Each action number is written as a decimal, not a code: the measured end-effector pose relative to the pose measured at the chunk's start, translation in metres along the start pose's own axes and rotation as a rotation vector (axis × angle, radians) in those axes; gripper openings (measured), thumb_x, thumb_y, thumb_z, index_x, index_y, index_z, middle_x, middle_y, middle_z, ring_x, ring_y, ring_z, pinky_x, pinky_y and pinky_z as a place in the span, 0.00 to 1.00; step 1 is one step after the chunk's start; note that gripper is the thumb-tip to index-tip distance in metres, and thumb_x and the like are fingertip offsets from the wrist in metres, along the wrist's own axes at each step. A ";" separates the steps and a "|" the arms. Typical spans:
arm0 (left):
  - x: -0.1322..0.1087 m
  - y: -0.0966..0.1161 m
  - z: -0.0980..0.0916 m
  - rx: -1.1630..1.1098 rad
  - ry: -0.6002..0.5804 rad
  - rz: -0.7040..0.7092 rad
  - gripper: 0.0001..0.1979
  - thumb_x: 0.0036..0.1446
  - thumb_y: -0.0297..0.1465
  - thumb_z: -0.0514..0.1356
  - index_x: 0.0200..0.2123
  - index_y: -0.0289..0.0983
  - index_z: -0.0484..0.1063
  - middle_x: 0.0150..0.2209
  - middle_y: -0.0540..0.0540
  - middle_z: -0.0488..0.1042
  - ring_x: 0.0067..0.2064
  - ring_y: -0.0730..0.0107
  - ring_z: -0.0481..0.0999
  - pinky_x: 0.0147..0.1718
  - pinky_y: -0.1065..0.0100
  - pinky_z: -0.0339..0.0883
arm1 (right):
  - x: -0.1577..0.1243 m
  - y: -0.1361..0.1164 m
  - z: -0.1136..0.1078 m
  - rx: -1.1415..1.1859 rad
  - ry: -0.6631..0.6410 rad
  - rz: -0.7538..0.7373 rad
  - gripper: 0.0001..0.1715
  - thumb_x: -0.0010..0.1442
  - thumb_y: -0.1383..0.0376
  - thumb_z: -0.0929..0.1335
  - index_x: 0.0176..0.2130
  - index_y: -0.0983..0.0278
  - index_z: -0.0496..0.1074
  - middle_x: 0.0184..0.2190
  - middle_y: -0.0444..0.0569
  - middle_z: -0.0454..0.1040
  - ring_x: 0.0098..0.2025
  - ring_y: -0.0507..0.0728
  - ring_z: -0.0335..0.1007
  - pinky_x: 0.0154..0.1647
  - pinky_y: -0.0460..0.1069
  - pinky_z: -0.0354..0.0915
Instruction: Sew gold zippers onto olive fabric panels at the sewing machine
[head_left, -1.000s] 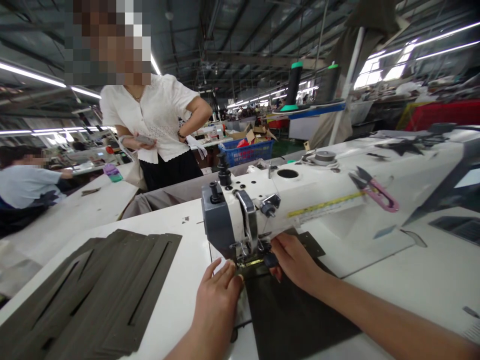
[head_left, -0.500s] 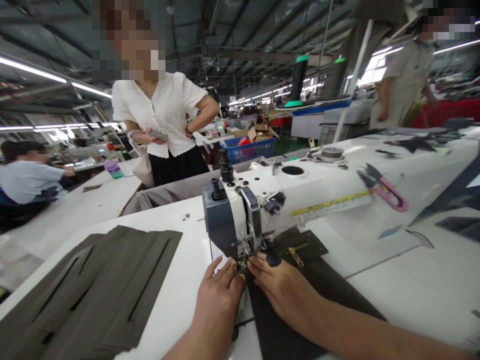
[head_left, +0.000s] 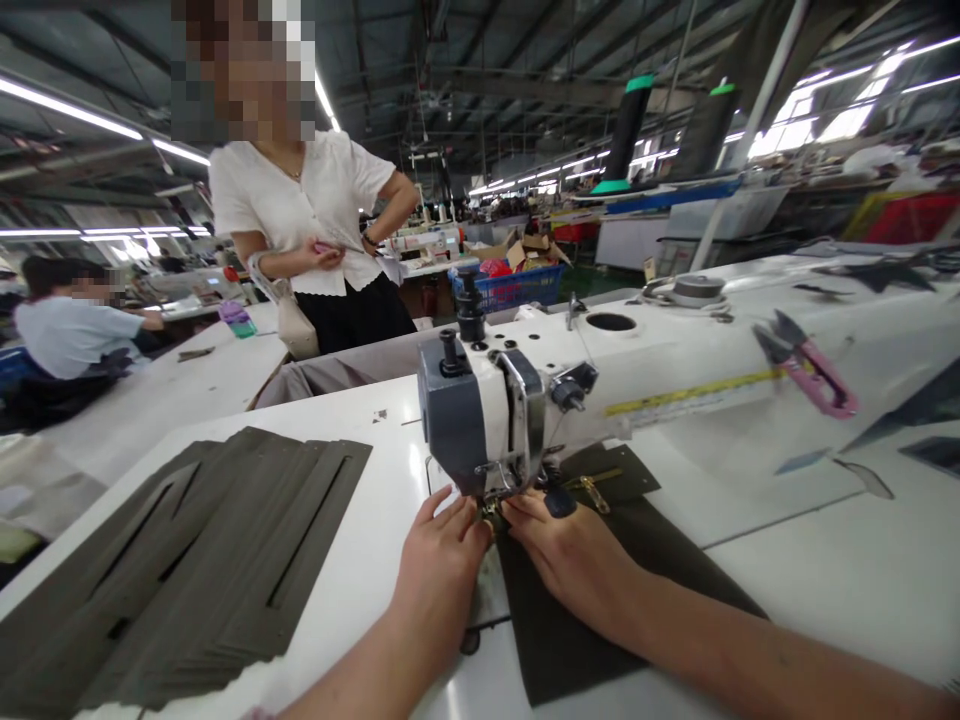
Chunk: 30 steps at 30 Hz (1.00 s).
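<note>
A white industrial sewing machine head stands in front of me, its presser foot low on the table. My right hand lies on a dark olive fabric panel, fingers together and tips reaching the foot. My left hand rests just left of the foot, fingers spread and thumb against the fabric edge. A small brass-coloured piece lies on a fabric layer behind my right hand. The needle area is partly hidden by my fingers.
A stack of slotted olive panels lies on the white table at left. Pink thread snips rest on the machine arm. A standing co-worker faces me across the machine, a seated worker is at left, and a blue basket stands behind.
My right hand has moved left toward the presser foot, uncovering the brass-coloured piece. The co-worker's hand has risen to their chest. The view has shifted slightly.
</note>
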<state>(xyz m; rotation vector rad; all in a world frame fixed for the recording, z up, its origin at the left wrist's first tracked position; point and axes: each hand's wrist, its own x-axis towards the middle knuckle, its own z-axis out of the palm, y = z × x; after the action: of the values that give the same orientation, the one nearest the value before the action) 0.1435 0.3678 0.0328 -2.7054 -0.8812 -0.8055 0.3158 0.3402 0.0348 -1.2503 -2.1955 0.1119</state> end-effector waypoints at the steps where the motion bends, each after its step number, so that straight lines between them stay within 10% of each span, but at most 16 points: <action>1: 0.001 0.000 -0.001 -0.005 0.007 0.000 0.09 0.59 0.22 0.51 0.31 0.35 0.69 0.36 0.44 0.76 0.42 0.64 0.75 0.49 0.56 0.63 | 0.000 0.000 0.000 0.005 0.004 -0.004 0.14 0.58 0.74 0.57 0.32 0.67 0.69 0.33 0.54 0.73 0.41 0.59 0.70 0.44 0.53 0.65; 30: 0.000 0.000 -0.006 -0.012 0.109 0.031 0.13 0.60 0.24 0.48 0.31 0.38 0.70 0.36 0.44 0.76 0.40 0.65 0.76 0.45 0.58 0.67 | 0.001 -0.001 -0.003 -0.007 0.043 -0.018 0.15 0.57 0.73 0.57 0.36 0.66 0.70 0.35 0.52 0.74 0.38 0.57 0.69 0.41 0.51 0.64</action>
<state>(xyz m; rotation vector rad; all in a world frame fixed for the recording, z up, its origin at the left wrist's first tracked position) 0.1413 0.3663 0.0378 -2.6496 -0.8118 -0.9444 0.3164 0.3402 0.0383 -1.2255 -2.1720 0.0692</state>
